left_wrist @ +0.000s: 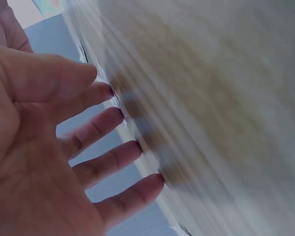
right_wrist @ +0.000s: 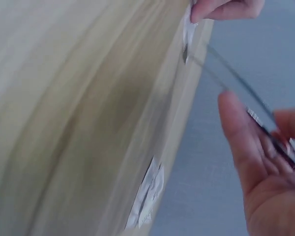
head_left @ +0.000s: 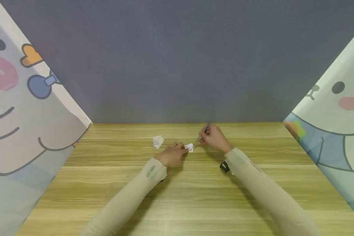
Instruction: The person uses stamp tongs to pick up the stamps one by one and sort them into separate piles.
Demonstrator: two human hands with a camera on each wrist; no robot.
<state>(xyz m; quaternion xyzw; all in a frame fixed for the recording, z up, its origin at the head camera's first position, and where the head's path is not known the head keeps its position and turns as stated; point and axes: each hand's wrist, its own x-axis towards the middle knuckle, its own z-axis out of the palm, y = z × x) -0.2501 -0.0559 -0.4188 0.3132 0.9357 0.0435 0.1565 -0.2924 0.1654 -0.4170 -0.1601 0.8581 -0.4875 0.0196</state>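
Observation:
My right hand [head_left: 215,138] pinches a pair of metal tweezers [head_left: 203,132], slanted down to the left. Their tips are at a small white printed paper piece [head_left: 190,147] on the wooden table. In the right wrist view the tweezers' two prongs [right_wrist: 241,81] look blurred and apart. My left hand [head_left: 171,155] reaches in from the other side, with a fingertip on the edge of that paper. Its fingers [left_wrist: 113,160] are spread and nearly straight in the left wrist view, tips at the table surface. To the left lies a small fanned pile of white printed pieces [head_left: 158,141].
Another folded white piece [right_wrist: 146,196] lies on the table [right_wrist: 64,123] in the right wrist view. A grey wall [head_left: 177,65] rises behind the table's far edge, and cartoon-printed panels [head_left: 336,124] stand at both sides. A black wrist device [head_left: 224,166] hangs under the right sleeve.

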